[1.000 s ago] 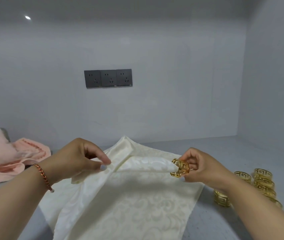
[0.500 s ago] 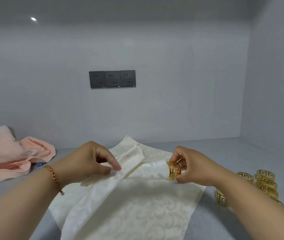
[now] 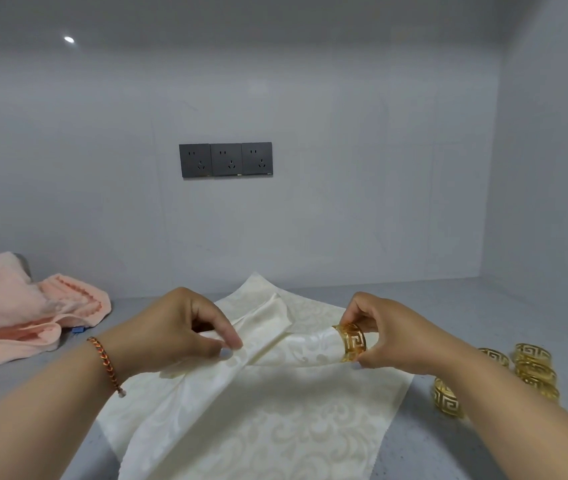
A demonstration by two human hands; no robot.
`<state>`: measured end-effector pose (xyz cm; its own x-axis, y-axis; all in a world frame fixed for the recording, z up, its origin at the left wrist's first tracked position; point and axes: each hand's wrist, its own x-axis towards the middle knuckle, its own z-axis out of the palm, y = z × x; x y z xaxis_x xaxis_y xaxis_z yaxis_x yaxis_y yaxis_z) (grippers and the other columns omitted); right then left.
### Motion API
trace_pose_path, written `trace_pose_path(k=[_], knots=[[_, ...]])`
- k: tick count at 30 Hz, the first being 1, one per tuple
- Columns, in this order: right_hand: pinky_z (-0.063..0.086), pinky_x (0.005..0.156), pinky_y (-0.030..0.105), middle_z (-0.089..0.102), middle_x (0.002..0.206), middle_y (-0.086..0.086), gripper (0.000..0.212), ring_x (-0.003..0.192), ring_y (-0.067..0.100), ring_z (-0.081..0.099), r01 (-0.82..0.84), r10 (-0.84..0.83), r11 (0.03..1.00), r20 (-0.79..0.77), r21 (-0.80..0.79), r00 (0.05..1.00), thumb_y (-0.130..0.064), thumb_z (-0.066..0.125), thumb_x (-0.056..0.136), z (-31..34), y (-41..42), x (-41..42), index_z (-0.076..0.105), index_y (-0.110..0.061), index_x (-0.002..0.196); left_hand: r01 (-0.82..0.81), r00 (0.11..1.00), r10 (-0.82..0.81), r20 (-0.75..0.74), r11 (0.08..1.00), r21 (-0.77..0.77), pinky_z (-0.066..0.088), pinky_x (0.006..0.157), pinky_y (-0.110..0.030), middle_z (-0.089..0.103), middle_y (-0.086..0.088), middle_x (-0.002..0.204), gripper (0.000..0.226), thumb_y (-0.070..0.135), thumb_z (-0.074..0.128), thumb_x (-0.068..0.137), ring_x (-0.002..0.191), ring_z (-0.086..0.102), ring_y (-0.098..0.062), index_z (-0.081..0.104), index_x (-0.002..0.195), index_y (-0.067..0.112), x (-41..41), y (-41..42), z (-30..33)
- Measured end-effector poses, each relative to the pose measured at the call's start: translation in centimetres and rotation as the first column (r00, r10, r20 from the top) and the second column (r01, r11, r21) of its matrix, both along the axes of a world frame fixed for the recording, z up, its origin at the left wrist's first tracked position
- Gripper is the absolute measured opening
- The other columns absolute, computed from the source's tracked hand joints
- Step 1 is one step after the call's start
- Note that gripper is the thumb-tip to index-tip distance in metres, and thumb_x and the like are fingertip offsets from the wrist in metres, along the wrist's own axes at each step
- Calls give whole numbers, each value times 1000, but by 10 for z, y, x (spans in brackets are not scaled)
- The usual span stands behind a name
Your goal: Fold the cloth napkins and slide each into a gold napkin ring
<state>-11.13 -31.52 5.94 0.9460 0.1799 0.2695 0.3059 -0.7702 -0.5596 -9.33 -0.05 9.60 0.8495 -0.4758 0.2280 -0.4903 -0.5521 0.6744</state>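
Our right hand (image 3: 393, 336) pinches the gold ring (image 3: 352, 342) around the napkin (image 3: 258, 410) tip, lifted over the counter; our left hand (image 3: 175, 332) pinches the gathered cloth. Loose folds could bunch and jam the ring.

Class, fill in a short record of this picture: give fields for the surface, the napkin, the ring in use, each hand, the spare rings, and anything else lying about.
surface: grey countertop
napkin: cream damask cloth napkin, one end rolled, the rest spread flat
ring in use: gold napkin ring around the rolled end
left hand: pinches the napkin near its middle
right hand: holds the ring
spare rings: gold napkin rings clustered on the right
other: pink towels at left; three wall sockets
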Motion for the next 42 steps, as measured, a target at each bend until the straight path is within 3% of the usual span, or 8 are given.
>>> trace_pose_path(k=[7, 13, 18, 23, 27, 29, 32, 42], knots=[[52, 91, 26, 68, 102, -16, 46, 99, -7, 62, -48, 47, 998, 27, 35, 999, -11, 86, 62, 4, 2, -6, 58, -27, 95, 33, 999, -33, 7, 999, 6, 55, 88, -43, 76, -4, 83, 21, 5, 82, 73, 89, 71, -25, 80, 72, 26, 4, 2, 1], [50, 86, 22, 65, 97, -22, 41, 98, -9, 58, -75, 78, 995, 52, -61, 996, -29, 85, 63, 6, 24, -14, 56, -34, 92, 42, 999, -42, 1, 999, -9, 54, 87, -46, 76, -6, 84, 18, 9, 84, 71, 91, 70, -31, 80, 72, 27, 6, -5, -3], [53, 81, 29, 69, 92, -16, 38, 86, -1, 64, -96, 94, 992, 25, 84, 995, -30, 85, 61, 1, 40, -11, 58, -28, 88, 70, 997, -71, -24, 997, -37, 52, 88, -56, 75, -13, 92, 17, 21, 82, 67, 98, 66, -41, 80, 81, 30, 9, -14, -11], [47, 69, 28, 72, 83, -8, 36, 75, 7, 65, -81, 75, 964, 33, 252, 997, -30, 84, 58, -8, 41, -12, 60, -22, 84, 181, 982, -183, -52, 982, -44, 48, 102, -44, 70, 10, 117, 49, 0, 76, 76, 112, 64, -19, 73, 105, 39, 6, -16, -17], [47, 68, 32, 74, 84, -4, 43, 80, 22, 68, -65, 55, 949, 44, 308, 998, -42, 80, 51, -10, 38, -14, 60, -21, 83, 171, 985, -169, -29, 983, 60, 48, 71, -24, 69, 2, 96, 63, 8, 74, 79, 70, 53, -11, 60, 116, 58, 5, -19, -21], [50, 73, 34, 74, 86, -7, 39, 82, 17, 69, -82, 69, 947, 51, 310, 996, -33, 84, 56, -9, 37, -15, 61, -19, 85, 179, 984, -177, -36, 981, 74, 51, 79, -25, 69, 13, 109, 65, 5, 73, 80, 79, 60, -8, 60, 116, 57, 4, -20, -23], [53, 81, 28, 73, 91, -12, 34, 89, 2, 67, -116, 98, 951, 79, 286, 992, -16, 87, 64, -9, 37, -16, 62, -21, 86, 212, 976, -205, -70, 971, 111, 48, 102, -38, 63, 20, 125, 62, 5, 72, 79, 113, 62, -9, 62, 117, 52, 1, -22, -22], [51, 87, 22, 70, 98, -21, 36, 98, -4, 63, -191, 181, 964, 71, 185, 981, -15, 87, 64, -1, 41, -24, 64, -26, 90, 343, 939, -316, -133, 862, 372, 48, 99, -44, 67, -5, 121, 62, 11, 69, 80, 110, 61, -30, 58, 114, 61, -4, -28, 2]])
